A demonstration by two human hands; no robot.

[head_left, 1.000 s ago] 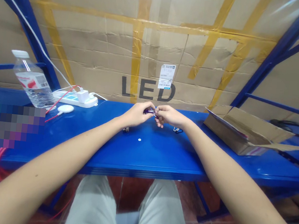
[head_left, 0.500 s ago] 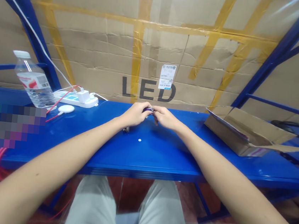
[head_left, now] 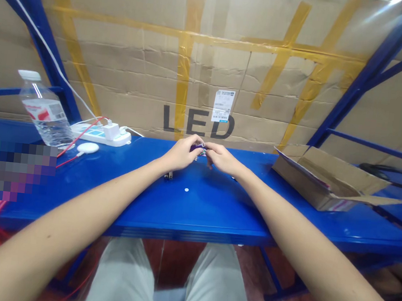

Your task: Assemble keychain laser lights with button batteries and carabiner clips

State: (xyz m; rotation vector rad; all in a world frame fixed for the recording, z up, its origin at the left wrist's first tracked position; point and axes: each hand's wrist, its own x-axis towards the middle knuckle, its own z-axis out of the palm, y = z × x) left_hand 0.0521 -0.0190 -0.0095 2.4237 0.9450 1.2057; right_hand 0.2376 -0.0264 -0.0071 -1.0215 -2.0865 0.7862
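right hand (head_left: 221, 158) has closed in on left hand (head_left: 181, 154) — both pinch the small purple part (head_left: 197, 147); keep grips steady, aligned.

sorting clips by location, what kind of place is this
Likely a small workshop or storeroom: a blue metal bench, a big taped cardboard box marked LED behind it, and a power strip.

Both hands meet above the blue table (head_left: 195, 207) — the left hand (head_left: 181, 154) and right hand (head_left: 223, 158) pinch a small purple part (head_left: 197, 148) between their fingertips. A water bottle (head_left: 45, 112) and white power strip (head_left: 104, 133) sit well to the left — an open cardboard box (head_left: 327, 180) lies to the right.
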